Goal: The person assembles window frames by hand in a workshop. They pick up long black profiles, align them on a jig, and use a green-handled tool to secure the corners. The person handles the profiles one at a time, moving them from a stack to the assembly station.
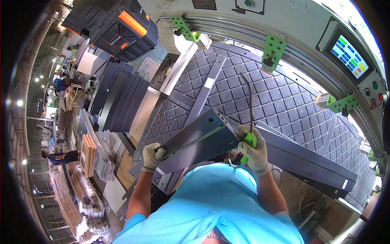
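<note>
My left hand, in a whitish work glove, is closed round the left edge of a dark grey panel tilted in front of my body. The panel has a lengthwise groove and round holes near its far right end. My right hand, gloved too, is closed on a green-handled tool beside that end. From the handle a long, thin, dark rod runs away from me, its tip bent to the left. A pale curved piece hangs below the handle. Whether my right fingers also touch the panel, I cannot tell.
Beneath lies a black worktop with a diamond pattern. A narrow dark strip and a long dark board rest there. Green perforated brackets sit on the metal rail beyond. Dark panels are stacked at left; a control screen is far right.
</note>
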A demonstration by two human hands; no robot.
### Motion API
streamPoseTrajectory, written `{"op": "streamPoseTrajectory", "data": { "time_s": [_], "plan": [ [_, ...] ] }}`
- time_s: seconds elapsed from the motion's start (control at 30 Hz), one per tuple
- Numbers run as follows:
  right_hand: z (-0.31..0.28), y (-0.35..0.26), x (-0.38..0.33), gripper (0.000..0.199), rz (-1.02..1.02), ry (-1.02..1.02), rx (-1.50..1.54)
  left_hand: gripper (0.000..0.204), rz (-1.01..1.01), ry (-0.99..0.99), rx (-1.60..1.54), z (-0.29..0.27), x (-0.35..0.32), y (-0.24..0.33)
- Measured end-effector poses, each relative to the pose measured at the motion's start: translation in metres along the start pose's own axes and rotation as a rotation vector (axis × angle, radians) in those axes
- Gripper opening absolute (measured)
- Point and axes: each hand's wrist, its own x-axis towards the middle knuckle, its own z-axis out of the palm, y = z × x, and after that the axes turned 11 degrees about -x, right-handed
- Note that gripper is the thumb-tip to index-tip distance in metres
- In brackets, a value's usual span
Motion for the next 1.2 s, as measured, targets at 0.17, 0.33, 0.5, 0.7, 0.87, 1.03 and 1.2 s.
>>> {"op": "streamPoseTrajectory", "data": {
  "time_s": [0.17, 0.33, 0.5, 0.7, 0.87, 1.03, 1.2],
  "plan": [
    [0.002, -0.008, -0.013, 0.057, 0.037, -0.067, 0.031, 0.080, 0.138, 0.090, 0.043, -0.014, -0.008, 0.006],
    [-0.003, -0.016, -0.017, 0.058, 0.036, -0.073, -0.028, 0.079, 0.173, 0.158, 0.022, -0.016, -0.015, 0.013],
    [-0.015, -0.008, -0.020, 0.055, 0.001, -0.073, 0.088, 0.079, 0.168, 0.150, 0.077, -0.015, -0.016, 0.033],
    [-0.017, -0.015, -0.029, 0.052, -0.012, -0.070, 0.035, 0.074, 0.102, 0.038, 0.089, -0.012, -0.022, 0.047],
    [-0.023, -0.005, -0.028, 0.044, -0.068, 0.013, -0.010, 0.064, 0.007, 0.014, 0.083, -0.001, -0.036, 0.058],
    [-0.038, -0.006, -0.033, 0.032, 0.014, 0.074, -0.222, 0.063, -0.217, 0.021, -0.023, 0.000, -0.063, 0.058],
    [-0.048, 0.005, -0.066, 0.029, 0.137, -0.056, -0.972, 0.066, -0.339, 0.015, -0.067, -0.006, -0.087, 0.062]
  ]
}}
